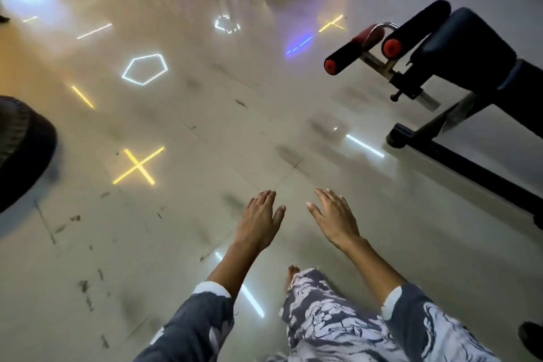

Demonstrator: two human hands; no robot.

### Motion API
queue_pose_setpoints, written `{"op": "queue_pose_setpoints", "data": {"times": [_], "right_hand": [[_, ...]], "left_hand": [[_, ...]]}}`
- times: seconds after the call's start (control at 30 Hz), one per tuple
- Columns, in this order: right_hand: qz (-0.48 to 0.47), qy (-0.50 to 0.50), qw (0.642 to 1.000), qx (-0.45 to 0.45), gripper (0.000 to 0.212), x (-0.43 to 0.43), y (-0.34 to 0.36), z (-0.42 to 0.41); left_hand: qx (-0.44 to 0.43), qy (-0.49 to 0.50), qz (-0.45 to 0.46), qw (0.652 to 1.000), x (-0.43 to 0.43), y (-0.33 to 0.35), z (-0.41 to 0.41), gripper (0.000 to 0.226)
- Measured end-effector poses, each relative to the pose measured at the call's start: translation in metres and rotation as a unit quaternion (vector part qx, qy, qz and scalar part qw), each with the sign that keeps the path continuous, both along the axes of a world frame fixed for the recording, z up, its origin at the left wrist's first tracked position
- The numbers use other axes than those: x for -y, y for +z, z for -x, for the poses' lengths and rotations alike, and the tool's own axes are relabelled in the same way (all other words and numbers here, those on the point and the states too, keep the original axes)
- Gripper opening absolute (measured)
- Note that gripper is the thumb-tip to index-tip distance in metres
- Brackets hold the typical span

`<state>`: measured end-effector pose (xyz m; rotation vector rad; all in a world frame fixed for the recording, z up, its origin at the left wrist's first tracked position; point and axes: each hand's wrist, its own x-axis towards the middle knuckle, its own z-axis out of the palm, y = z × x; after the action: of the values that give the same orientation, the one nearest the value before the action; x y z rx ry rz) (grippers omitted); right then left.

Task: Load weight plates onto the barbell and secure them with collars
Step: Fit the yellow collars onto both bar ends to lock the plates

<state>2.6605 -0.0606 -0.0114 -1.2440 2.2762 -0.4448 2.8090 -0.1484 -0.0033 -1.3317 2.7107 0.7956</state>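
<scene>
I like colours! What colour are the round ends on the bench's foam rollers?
Red end caps, in the head view.

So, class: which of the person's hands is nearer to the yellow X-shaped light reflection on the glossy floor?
Left. The left hand hovers right of the yellow X-shaped light reflection and nearer the camera; the right hand is farther right, beyond the left.

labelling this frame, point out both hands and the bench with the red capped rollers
left hand [260, 222], head view, back of the hand
right hand [335, 219], head view, back of the hand
bench [470, 47], head view, dark padded seat
</scene>
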Motion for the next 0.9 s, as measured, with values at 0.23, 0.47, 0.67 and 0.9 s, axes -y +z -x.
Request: {"op": "queue_pose_setpoints", "data": {"times": [0.23,0.47,0.67,0.9], "right_hand": [[0.019,0.038,0.999,-0.009,0.050,0.207,0.019,0.073],[0.038,0.030,0.998,-0.033,0.050,0.428,0.012,0.158],[0.032,-0.056,0.998,-0.014,0.054,0.590,0.032,0.242],[0.022,-0.126,0.991,-0.034,0.049,0.727,0.019,0.374]], "left_hand": [[-0.014,0.038,0.022,0.999,0.198,0.027,0.074,0.053],[-0.040,0.031,0.035,0.998,0.422,0.007,0.162,0.052],[-0.050,-0.034,0.017,0.998,0.604,0.027,0.270,0.054],[-0.011,-0.139,0.005,0.990,0.764,0.020,0.421,0.052]]}}
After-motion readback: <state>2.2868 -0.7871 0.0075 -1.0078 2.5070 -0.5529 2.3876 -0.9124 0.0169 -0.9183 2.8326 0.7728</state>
